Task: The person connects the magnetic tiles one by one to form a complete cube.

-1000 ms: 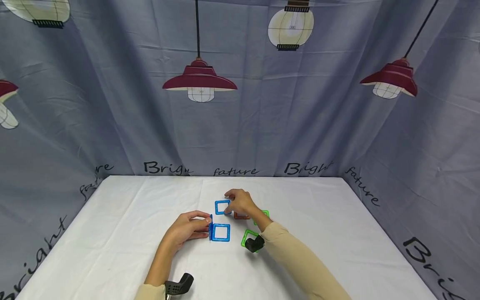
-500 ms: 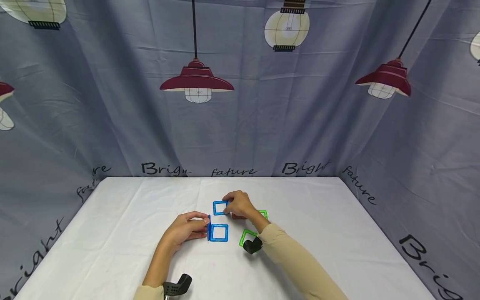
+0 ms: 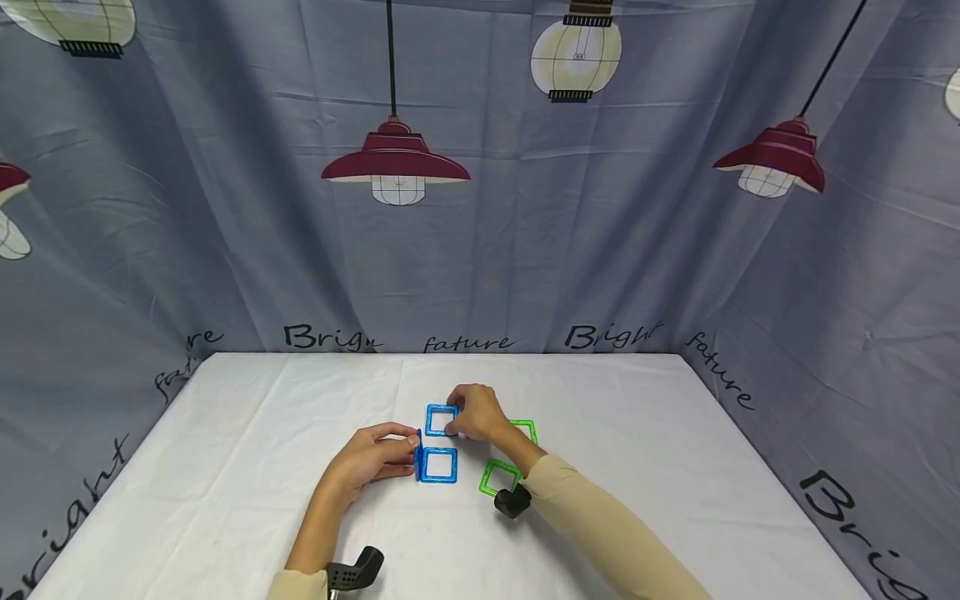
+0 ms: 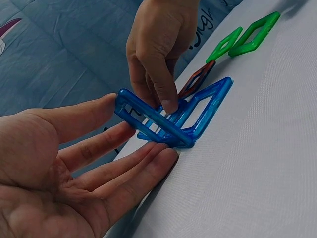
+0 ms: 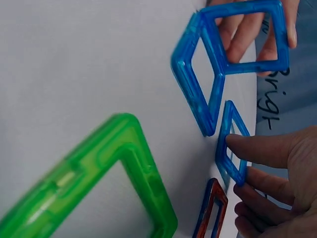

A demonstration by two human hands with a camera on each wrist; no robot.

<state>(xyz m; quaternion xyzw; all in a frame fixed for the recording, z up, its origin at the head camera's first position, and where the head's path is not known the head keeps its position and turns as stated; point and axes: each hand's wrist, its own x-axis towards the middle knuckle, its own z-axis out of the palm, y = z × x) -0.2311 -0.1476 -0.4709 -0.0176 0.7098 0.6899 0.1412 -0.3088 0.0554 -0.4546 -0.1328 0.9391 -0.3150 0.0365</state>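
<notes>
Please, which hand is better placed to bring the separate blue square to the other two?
The right hand, I think: it pinches the separate blue square, while the left hand holds the upright blue square.

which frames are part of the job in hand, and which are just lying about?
In the job:
Upright blue frame, held by the left hand
Flat blue frame, against the upright one's foot
Third blue frame, pinched by the right hand

Apparently just lying about, held by neither hand:
Red frame
Near green frame
Far green frame
</notes>
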